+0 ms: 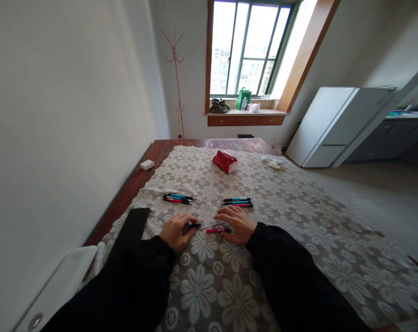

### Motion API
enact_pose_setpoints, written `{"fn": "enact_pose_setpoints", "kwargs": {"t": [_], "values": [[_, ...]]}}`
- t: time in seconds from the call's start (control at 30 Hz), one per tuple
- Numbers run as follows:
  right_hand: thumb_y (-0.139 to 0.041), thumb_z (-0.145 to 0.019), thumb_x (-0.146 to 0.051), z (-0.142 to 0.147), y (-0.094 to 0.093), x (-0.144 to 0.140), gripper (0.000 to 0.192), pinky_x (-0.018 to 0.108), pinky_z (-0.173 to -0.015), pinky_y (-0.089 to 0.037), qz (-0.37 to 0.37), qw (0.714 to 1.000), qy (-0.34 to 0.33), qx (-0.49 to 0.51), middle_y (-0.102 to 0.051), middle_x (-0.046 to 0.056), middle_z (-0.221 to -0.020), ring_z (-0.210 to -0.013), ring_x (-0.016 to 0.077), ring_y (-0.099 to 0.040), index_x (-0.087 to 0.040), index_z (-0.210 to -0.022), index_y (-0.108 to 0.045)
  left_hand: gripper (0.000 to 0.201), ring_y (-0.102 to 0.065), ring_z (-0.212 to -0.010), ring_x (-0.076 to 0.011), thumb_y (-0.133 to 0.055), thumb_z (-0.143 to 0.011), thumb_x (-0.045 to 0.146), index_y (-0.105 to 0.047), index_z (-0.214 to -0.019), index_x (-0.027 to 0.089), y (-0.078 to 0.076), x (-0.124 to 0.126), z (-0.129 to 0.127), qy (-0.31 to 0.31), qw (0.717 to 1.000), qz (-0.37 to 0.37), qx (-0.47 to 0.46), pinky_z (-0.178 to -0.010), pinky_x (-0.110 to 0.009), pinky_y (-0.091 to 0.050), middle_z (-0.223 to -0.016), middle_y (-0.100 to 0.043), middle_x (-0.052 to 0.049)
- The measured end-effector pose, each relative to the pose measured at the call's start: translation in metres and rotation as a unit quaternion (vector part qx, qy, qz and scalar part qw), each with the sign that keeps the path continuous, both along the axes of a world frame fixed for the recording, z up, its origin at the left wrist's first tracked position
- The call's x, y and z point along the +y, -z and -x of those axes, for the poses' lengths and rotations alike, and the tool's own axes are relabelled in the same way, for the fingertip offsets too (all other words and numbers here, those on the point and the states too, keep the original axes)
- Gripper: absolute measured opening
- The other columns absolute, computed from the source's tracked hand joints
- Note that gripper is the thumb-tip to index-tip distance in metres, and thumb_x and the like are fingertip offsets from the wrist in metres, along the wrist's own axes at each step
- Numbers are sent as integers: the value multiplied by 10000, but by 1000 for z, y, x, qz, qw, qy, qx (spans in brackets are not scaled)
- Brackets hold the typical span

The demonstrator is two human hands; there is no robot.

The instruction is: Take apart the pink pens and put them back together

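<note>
Left hand (176,230) pinched on black pen part (194,225); right hand (236,223) loosely curled, fingertips on pink pen (218,230)

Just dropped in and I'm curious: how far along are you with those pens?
Two small piles of pens, left pile and right pile, lie apart. In hand: left hand and right hand work a taken-apart pink pen. How many remain cannot be told.

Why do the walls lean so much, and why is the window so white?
Head view: the wide lens bends the wall and fridge outward, most at the edges. Daylight blows out the window, so the outside is washed out. The hands and pens are softly lit, without hard shadows.
</note>
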State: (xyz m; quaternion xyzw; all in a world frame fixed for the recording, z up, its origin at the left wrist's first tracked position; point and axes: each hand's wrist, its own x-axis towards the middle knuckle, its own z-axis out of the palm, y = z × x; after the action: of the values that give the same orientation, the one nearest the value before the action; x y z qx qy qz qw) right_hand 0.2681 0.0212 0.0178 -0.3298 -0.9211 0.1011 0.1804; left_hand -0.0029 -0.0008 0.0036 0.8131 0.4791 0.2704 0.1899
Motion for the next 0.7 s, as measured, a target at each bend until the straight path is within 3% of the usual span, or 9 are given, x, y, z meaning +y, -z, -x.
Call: {"fn": "enact_pose_setpoints", "kwargs": {"t": [0.7], "values": [[-664,-785,-224,4,2,0,280,365,-860,-410,23,999,-30,-2,-618,65,-1007,-954,227,-536,-213,-1064,-646,139,-615,-938,-196,-599,-839,228,-689,-944,241,1,1,0,6,1000,-2,9,-858,-309,-481,-944,-686,-25]]}}
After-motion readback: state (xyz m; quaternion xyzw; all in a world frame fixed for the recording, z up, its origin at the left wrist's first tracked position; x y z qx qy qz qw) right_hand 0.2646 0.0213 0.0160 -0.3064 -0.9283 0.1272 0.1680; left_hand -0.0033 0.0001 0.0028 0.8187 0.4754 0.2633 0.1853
